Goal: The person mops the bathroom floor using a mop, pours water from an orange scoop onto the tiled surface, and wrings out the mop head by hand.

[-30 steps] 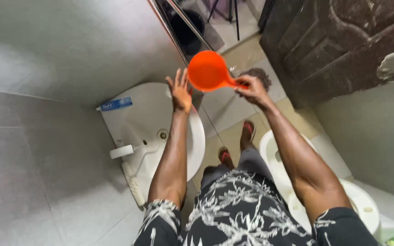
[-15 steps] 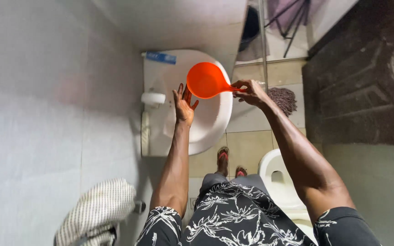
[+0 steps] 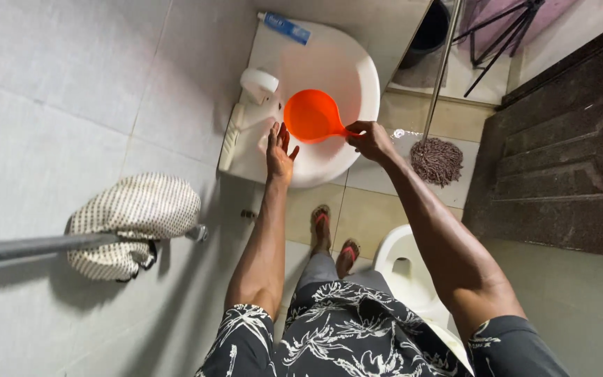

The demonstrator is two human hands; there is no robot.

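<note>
My right hand (image 3: pixel 370 139) grips the handle of an orange plastic scoop (image 3: pixel 310 116), held tilted over a white wash basin (image 3: pixel 357 77). Just to the scoop's left, my left hand (image 3: pixel 278 151) is open with fingers spread, palm up over the basin, close under the scoop's rim. A white tap (image 3: pixel 258 84) stands at the basin's left side.
A toothpaste tube (image 3: pixel 284 27) lies on the basin's back edge. A checked cloth (image 3: pixel 131 225) hangs on a metal rail (image 3: pixel 29 247) on the tiled wall. A mop (image 3: pixel 436 159) leans by the dark door (image 3: pixel 567 139); a white toilet (image 3: pixel 403 265) sits below right.
The view has swung so the basin sits higher and the cloth rail shows fully. The scoop and both hands have come lower over the basin, staying close together.
</note>
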